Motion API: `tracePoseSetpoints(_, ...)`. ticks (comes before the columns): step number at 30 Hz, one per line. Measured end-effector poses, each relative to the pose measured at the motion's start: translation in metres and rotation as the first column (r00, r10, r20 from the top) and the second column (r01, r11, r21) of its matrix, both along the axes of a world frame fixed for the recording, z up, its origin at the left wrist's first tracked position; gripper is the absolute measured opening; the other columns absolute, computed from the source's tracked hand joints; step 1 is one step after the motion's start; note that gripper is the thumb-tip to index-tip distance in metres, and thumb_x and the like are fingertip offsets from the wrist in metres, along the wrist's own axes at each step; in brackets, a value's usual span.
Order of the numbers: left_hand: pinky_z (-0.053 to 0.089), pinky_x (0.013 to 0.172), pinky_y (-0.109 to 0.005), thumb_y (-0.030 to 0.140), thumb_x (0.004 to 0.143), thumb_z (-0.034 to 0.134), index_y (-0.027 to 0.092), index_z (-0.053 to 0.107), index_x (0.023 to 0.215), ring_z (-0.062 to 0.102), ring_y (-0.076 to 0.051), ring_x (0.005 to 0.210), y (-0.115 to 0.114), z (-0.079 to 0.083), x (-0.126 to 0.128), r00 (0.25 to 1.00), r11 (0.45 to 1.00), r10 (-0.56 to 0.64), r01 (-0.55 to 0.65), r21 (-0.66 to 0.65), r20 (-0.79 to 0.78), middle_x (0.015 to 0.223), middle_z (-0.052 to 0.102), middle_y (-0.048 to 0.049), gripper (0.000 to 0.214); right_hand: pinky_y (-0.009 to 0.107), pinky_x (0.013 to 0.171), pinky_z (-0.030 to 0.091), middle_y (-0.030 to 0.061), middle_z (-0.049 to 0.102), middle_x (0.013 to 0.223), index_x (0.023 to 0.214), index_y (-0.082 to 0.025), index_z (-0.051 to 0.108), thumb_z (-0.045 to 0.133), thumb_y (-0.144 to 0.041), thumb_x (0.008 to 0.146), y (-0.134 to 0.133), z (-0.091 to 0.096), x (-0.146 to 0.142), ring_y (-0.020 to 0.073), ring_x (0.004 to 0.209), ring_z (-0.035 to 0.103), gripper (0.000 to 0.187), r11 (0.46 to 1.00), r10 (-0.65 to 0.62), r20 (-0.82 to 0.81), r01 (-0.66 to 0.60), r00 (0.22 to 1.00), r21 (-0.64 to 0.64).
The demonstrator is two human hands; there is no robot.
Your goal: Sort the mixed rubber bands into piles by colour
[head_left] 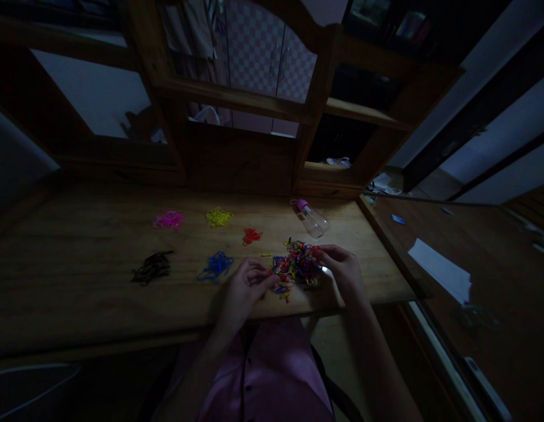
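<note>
A tangled heap of mixed-colour rubber bands [301,261] lies near the front edge of the wooden desk. My left hand [250,284] is at the heap's left side, thumb and forefinger pinched on a bit of red band. From the right, my right hand [342,266] pinches red bands at the top of the heap. Left of it lie sorted piles: red bands [251,236], blue bands [216,266], yellow bands [219,217], pink bands [169,220] and black bands [153,268]. The image is dim, so single bands blur together.
A clear bottle with a purple cap [315,221] lies on its side behind the heap. Wooden shelving [241,158] rises along the desk's back. On a brown surface to the right are white paper [441,271] and a small blue packet [398,219].
</note>
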State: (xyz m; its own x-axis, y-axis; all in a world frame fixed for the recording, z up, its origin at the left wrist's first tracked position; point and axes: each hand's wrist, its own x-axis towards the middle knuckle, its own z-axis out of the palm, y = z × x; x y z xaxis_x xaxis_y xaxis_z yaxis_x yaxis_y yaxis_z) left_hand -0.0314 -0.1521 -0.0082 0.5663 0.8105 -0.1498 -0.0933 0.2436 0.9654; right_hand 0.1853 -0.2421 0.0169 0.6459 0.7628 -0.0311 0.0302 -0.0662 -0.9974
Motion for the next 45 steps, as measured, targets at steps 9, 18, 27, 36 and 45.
tracePoseSetpoints(9, 0.047, 0.100, -0.032, 0.018, 0.086, 0.054, 0.007, 0.069, 0.100, 0.063, -0.021, 0.105, -0.018, 0.027, 0.021, 0.866, 0.760, 0.082, 0.266, -0.593, 0.493, 0.106, 0.069, -0.0137, 0.023, 0.029, 0.068, 0.058, 0.0041, 0.075, 0.080, 0.084, -0.019, 0.074, 0.077, -0.032, 0.073, -0.002, 0.033, -0.042, 0.0185, 0.070, 0.071, 0.018, 0.982, 0.185, 0.024, -0.186, 0.982, 0.018)
tracePoseSetpoints(18, 0.050, 0.098, -0.035, 0.019, 0.094, 0.035, 0.014, 0.063, 0.116, 0.061, -0.021, 0.112, -0.027, 0.045, 0.018, 0.820, 0.598, 0.158, 0.364, -0.714, 0.550, 0.116, 0.067, -0.0114, 0.036, 0.031, 0.079, 0.057, 0.0059, 0.071, 0.106, 0.110, -0.023, 0.070, 0.062, -0.027, 0.087, -0.019, 0.064, -0.073, 0.0194, 0.091, 0.068, 0.025, 0.945, 0.318, 0.400, -0.322, 0.859, -0.061)
tracePoseSetpoints(27, 0.047, 0.104, -0.038, 0.025, 0.096, 0.033, 0.004, 0.053, 0.128, 0.054, -0.024, 0.124, -0.023, 0.054, 0.013, 0.777, 0.559, 0.264, 0.360, -0.747, 0.571, 0.129, 0.058, -0.0191, 0.043, 0.026, 0.065, 0.051, 0.0038, 0.071, 0.082, 0.093, -0.018, 0.072, 0.059, -0.040, 0.090, -0.029, 0.045, -0.036, 0.0159, 0.069, 0.064, 0.026, 0.995, -0.101, 0.407, 0.101, 0.908, 0.022)
tracePoseSetpoints(36, 0.043, 0.103, -0.030, 0.042, 0.094, 0.040, 0.014, 0.064, 0.099, 0.055, -0.019, 0.119, 0.085, 0.035, 0.026, 0.871, 0.877, 0.350, -0.175, -0.448, 0.346, 0.115, 0.064, -0.0122, 0.038, 0.028, 0.061, 0.049, 0.0053, 0.072, 0.076, 0.087, -0.016, 0.072, 0.056, -0.049, 0.087, -0.035, -0.018, -0.010, 0.0199, 0.067, 0.066, 0.037, 0.962, -0.249, 0.371, 0.274, 0.895, -0.015)
tracePoseSetpoints(45, 0.010, 0.118, -0.041, 0.071, 0.088, 0.033, 0.019, 0.060, 0.114, 0.022, -0.024, 0.144, 0.111, 0.018, 0.029, 0.985, 0.985, 0.169, -0.167, -0.050, 0.045, 0.149, 0.039, -0.0119, 0.064, 0.027, 0.061, 0.048, 0.0039, 0.070, 0.073, 0.087, -0.017, 0.072, 0.056, -0.045, 0.088, -0.038, -0.022, -0.007, 0.0186, 0.066, 0.064, 0.032, 0.963, -0.251, 0.383, 0.268, 0.889, 0.010)
